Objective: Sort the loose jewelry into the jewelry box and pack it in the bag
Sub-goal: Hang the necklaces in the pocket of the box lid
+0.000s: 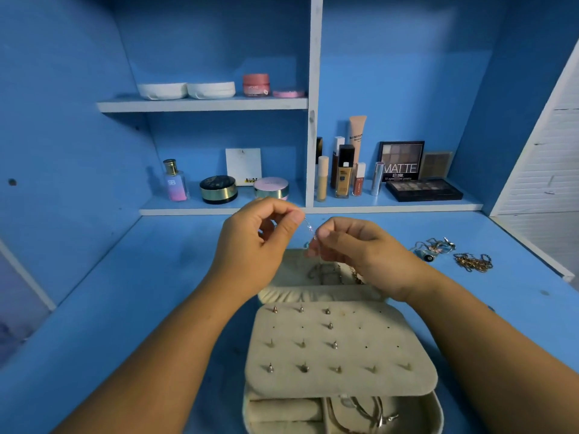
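An open beige jewelry box (344,383) lies on the blue table, its earring panel holding several studs. Above the box's far lid, my left hand (260,242) and my right hand (354,245) pinch the two ends of a thin silver chain (309,226) stretched between them. More chains lie in the lid pocket (326,274) under my hands. Bracelets rest in the near compartment (363,411). Loose jewelry stays on the table to the right: a silver tangle (434,247) and a gold chain (473,262). No bag is in view.
Shelves behind the table carry cosmetics: a perfume bottle (176,180), round compacts (218,189), foundation bottles (344,172) and eyeshadow palettes (423,189). A white slatted panel (545,158) stands at the right edge.
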`<move>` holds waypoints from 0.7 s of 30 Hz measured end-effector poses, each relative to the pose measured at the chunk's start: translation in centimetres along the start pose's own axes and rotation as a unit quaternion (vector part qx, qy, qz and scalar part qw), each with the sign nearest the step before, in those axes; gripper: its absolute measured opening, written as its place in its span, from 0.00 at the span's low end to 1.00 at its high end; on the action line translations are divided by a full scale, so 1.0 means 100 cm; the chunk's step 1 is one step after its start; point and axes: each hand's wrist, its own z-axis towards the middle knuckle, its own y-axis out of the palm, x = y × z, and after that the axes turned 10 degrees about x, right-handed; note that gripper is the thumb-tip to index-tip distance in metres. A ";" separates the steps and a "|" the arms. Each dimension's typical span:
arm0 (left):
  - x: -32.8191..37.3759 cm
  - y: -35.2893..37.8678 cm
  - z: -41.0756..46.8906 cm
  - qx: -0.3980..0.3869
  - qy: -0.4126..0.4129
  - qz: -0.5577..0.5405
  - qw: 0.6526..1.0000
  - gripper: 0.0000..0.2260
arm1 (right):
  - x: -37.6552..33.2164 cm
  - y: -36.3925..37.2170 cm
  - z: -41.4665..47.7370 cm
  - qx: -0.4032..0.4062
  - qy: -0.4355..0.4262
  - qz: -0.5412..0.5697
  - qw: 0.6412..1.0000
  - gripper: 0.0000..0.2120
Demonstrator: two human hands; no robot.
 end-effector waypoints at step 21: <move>-0.026 -0.011 0.005 -0.026 -0.091 0.232 0.968 0.07 | 0.018 -0.003 0.014 0.062 -0.168 -0.434 0.883 0.10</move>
